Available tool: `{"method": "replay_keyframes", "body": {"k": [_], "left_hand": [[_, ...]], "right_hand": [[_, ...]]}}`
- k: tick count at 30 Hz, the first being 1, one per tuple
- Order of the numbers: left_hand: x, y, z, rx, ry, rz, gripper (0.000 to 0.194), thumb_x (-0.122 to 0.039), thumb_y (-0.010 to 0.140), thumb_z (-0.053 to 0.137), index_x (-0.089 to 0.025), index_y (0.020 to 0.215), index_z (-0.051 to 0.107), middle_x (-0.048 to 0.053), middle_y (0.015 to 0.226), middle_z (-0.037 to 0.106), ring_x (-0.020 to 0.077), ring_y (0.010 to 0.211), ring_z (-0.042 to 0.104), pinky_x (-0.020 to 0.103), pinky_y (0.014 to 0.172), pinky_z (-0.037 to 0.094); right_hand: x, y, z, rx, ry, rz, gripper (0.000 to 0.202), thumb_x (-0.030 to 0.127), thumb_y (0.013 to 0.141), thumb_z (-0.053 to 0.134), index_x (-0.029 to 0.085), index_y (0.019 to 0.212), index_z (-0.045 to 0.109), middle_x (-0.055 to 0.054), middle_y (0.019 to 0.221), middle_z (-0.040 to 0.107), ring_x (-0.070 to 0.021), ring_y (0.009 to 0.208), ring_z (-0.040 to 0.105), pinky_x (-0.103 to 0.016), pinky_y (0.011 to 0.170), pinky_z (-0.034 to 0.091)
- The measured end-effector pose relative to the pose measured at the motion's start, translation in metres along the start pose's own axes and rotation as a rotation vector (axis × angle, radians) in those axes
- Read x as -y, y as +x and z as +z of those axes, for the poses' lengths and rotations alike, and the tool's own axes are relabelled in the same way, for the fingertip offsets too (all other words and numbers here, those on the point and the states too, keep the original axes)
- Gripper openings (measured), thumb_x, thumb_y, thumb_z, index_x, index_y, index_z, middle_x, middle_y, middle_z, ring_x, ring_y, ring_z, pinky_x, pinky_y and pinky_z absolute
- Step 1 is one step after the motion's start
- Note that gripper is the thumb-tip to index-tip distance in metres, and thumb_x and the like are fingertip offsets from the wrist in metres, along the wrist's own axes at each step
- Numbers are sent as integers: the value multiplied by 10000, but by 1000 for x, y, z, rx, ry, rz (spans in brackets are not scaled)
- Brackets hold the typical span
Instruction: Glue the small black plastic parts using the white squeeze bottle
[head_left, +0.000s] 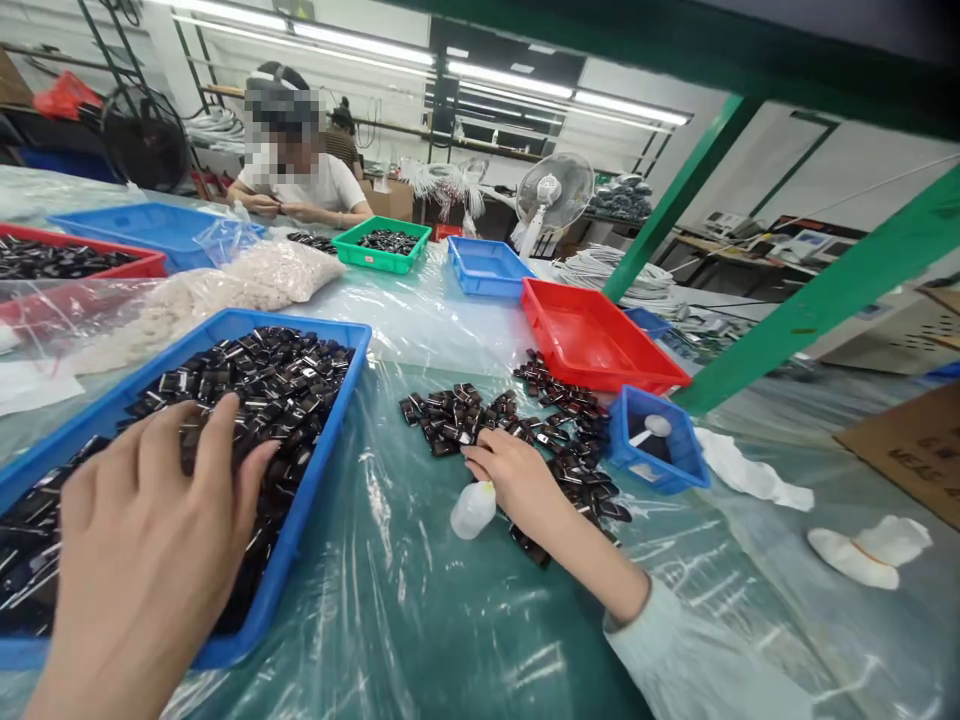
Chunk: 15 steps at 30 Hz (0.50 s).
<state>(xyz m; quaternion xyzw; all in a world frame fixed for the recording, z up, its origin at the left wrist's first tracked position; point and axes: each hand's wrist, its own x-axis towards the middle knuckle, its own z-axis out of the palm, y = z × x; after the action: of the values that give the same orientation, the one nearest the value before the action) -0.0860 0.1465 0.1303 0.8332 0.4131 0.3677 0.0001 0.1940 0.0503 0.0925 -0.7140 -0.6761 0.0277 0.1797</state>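
My left hand is over the big blue tray at left, its fingers apart above the heap of small black plastic parts. Whether its fingertips touch any of them I cannot tell. My right hand is closed round a small white squeeze bottle, which tilts out below the fingers. The fingertips of that hand are at the edge of a loose pile of the same black parts on the plastic-covered table. More of the pile lies behind and under the right forearm.
A small blue bin with a white scoop stands right of the pile. Behind it lies a red tray. Farther back are a blue tray, a green tray and a seated person. A green post rises at right.
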Motion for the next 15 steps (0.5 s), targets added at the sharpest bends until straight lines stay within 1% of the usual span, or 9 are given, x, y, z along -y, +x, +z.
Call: {"method": "replay_keyframes", "body": {"k": [1, 2, 3, 4, 6, 9, 10, 12, 15], "left_hand": [[-5, -1, 3, -19, 156, 24, 533, -347, 973, 422, -101, 1444, 377, 214, 1456, 362, 511, 1352, 242, 678, 1027, 252], [-13, -3, 5, -27, 283, 80, 531, -369, 986, 384, -31, 1392, 434, 273, 1407, 404, 517, 1287, 360, 658, 975, 335], [-22, -8, 9, -26, 333, 173, 538, -383, 996, 351, 15, 1333, 482, 310, 1336, 463, 514, 1212, 452, 628, 910, 407], [-32, -13, 12, -27, 309, 273, 535, -388, 1003, 331, 26, 1289, 513, 313, 1265, 519, 491, 1144, 518, 599, 866, 445], [-52, -27, 21, -36, 214, 432, 470, -365, 1009, 331, -20, 1253, 536, 255, 1192, 591, 414, 1043, 594, 546, 836, 475], [-72, -48, 34, 35, 50, 562, 368, -287, 1015, 354, -67, 1257, 522, 191, 1182, 626, 325, 1036, 616, 460, 835, 502], [-76, -53, 37, 77, 2, 570, 368, -284, 1016, 348, -69, 1266, 511, 185, 1175, 633, 312, 1034, 623, 447, 825, 515], [-77, -60, 42, 188, -87, 523, 381, -303, 1016, 340, -81, 1293, 477, 175, 1169, 642, 303, 1029, 636, 446, 806, 542], [-72, -63, 51, 342, -237, 321, 366, -319, 1004, 356, -146, 1317, 437, 145, 1198, 632, 302, 1074, 627, 473, 830, 558]], "right_hand": [[1, 3, 6, 6, -51, 2, 135, 253, 934, 580, 169, 1020, 642, -46, 1059, 667, -176, 913, 651, -386, 806, 538], [2, 6, 10, 10, -94, 5, 149, 259, 938, 574, 173, 1040, 639, -53, 1086, 662, -176, 919, 652, -381, 805, 541], [3, 8, 13, 14, -129, 4, 157, 262, 940, 570, 177, 1055, 636, -58, 1102, 658, -175, 922, 652, -375, 802, 544], [5, 9, 13, 17, -157, 1, 160, 262, 942, 568, 179, 1060, 636, -59, 1105, 658, -173, 919, 652, -370, 798, 546], [7, 7, 9, 15, -196, -7, 148, 258, 939, 573, 174, 1041, 639, -53, 1079, 664, -170, 903, 655, -364, 785, 548], [3, -10, -15, -33, -223, 7, 105, 241, 928, 588, 157, 957, 645, -30, 989, 674, -168, 882, 654, -361, 770, 545], [-4, -21, -27, -66, -226, 30, 97, 233, 927, 586, 155, 925, 642, -23, 955, 672, -166, 875, 651, -357, 767, 541], [-24, -46, -52, -144, -228, 98, 87, 218, 923, 581, 157, 883, 627, -8, 888, 659, -159, 841, 641, -337, 738, 531], [-62, -84, -82, -300, -228, 258, 132, 236, 905, 554, 159, 808, 596, -20, 776, 625, -191, 764, 629, -372, 685, 511]]}}
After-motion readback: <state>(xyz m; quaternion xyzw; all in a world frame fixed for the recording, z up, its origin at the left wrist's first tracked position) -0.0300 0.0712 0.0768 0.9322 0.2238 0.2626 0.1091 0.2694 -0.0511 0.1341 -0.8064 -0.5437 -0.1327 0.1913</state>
